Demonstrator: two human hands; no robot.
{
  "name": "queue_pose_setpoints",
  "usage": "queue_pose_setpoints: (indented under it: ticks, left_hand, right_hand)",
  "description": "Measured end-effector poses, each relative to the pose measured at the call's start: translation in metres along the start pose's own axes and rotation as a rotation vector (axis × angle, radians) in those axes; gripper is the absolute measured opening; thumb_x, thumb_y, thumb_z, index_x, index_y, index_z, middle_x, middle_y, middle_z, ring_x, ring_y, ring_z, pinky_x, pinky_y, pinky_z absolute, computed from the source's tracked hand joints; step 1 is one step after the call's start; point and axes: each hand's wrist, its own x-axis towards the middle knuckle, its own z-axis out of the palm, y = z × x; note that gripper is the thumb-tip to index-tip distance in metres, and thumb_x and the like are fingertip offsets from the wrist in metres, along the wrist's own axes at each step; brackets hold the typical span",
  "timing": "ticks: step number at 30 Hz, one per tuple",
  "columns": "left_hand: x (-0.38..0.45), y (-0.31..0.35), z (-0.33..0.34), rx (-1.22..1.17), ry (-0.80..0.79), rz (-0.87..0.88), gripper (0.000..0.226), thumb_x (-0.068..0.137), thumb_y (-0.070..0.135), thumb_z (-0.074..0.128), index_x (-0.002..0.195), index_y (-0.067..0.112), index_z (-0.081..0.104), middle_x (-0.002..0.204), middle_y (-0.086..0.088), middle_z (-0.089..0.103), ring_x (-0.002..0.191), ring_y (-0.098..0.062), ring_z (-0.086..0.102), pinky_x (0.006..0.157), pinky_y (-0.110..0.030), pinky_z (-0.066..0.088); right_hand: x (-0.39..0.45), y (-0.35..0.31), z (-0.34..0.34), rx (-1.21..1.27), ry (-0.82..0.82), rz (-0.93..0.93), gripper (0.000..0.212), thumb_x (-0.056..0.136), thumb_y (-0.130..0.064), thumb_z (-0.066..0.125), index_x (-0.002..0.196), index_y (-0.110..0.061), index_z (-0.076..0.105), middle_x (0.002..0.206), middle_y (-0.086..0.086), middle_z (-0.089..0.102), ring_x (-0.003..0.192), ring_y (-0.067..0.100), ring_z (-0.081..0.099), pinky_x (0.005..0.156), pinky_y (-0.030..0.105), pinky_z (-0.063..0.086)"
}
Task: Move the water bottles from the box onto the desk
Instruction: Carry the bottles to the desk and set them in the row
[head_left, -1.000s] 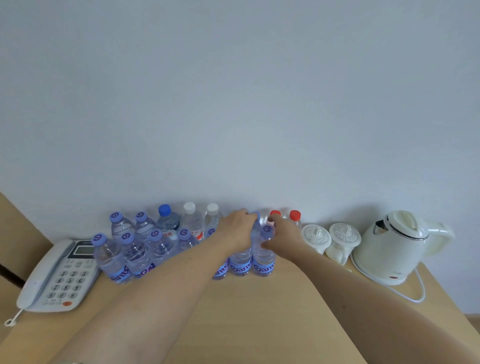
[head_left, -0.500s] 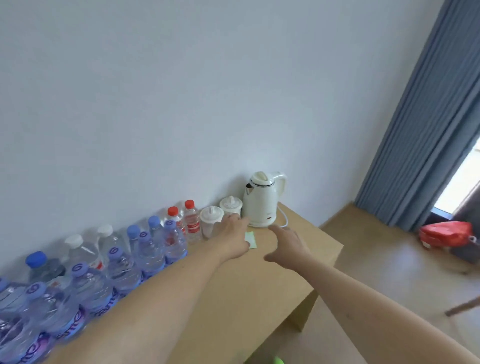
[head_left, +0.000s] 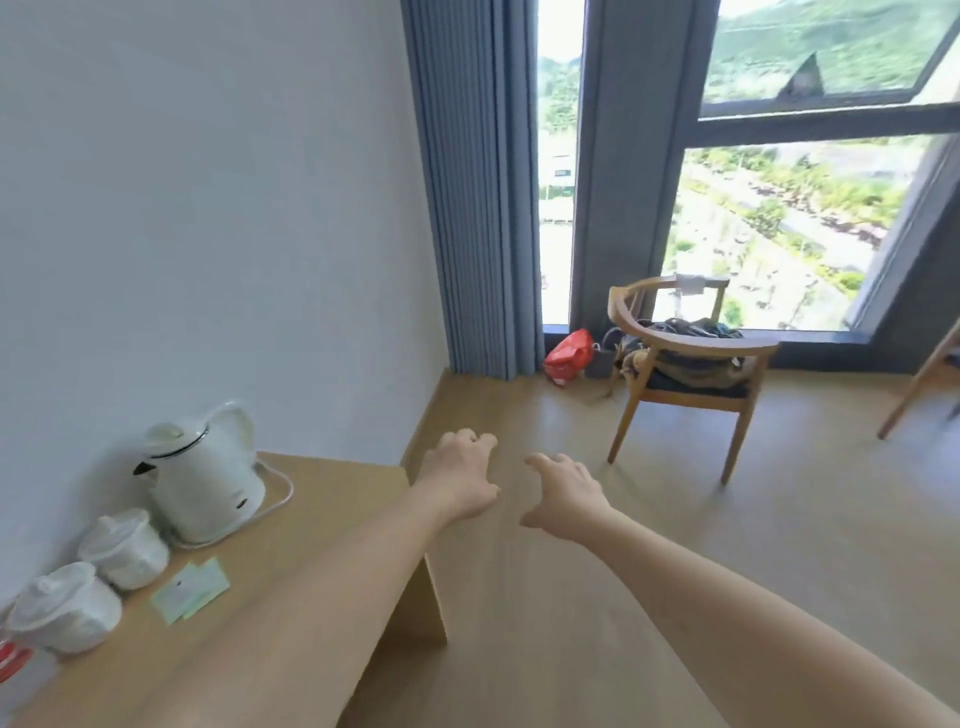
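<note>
My left hand (head_left: 460, 475) and my right hand (head_left: 563, 491) reach out side by side over the floor, just past the right end of the wooden desk (head_left: 322, 499). Both hold nothing and their fingers are spread and slightly curled. Only a red-capped bottle (head_left: 13, 665) shows at the far left edge of the desk; the other water bottles are out of frame. No box is in sight.
On the desk stand a white kettle (head_left: 208, 478) with its cord, two white lidded cups (head_left: 124, 548), and a green card (head_left: 191, 590). Across the wooden floor are a wooden chair (head_left: 685, 364) with clothes, a red bag (head_left: 569, 356), blue curtains and a large window.
Both hands let go of the bottles on the desk and swung right, off the desk's end. My view turned right from the bottle row to the floor and window.
</note>
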Motion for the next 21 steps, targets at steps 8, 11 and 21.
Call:
queue_pose_setpoints:
  ticks: [8,11,21]
  left_hand:
    - [0.104,0.211,0.045,-0.011,-0.097,0.225,0.067,0.088,0.038,0.068,0.148,0.025,0.043,0.143,-0.004,0.046,0.135,-0.027,0.042,0.107,-0.042,0.042]
    - [0.140,0.283,0.057,-0.067,-0.120,0.283,0.067,0.088,0.036,0.069,0.148,0.025,0.043,0.142,-0.004,0.047,0.134,-0.026,0.043,0.108,-0.042,0.043]
    - [0.229,0.489,0.118,-0.026,-0.260,0.605,0.074,0.085,0.036,0.075,0.150,0.026,0.040,0.148,-0.003,0.044,0.137,-0.028,0.042,0.109,-0.045,0.045]
  right_hand:
    - [-0.005,0.218,-0.075,0.054,0.066,0.288,0.091,0.075,-0.044,0.083,0.151,-0.032,0.033,0.146,0.004,0.045,0.135,0.029,0.040,0.108,0.046,0.040]
    - [-0.010,0.285,-0.105,0.069,0.080,0.365,0.090,0.078,-0.046,0.081,0.152,-0.032,0.032,0.148,0.004,0.044,0.137,0.028,0.039,0.109,0.045,0.037]
    - [-0.033,0.461,-0.164,0.211,0.177,0.694,0.085,0.081,-0.049,0.076,0.153,-0.030,0.033,0.150,0.004,0.042,0.140,0.027,0.037,0.111,0.044,0.034]
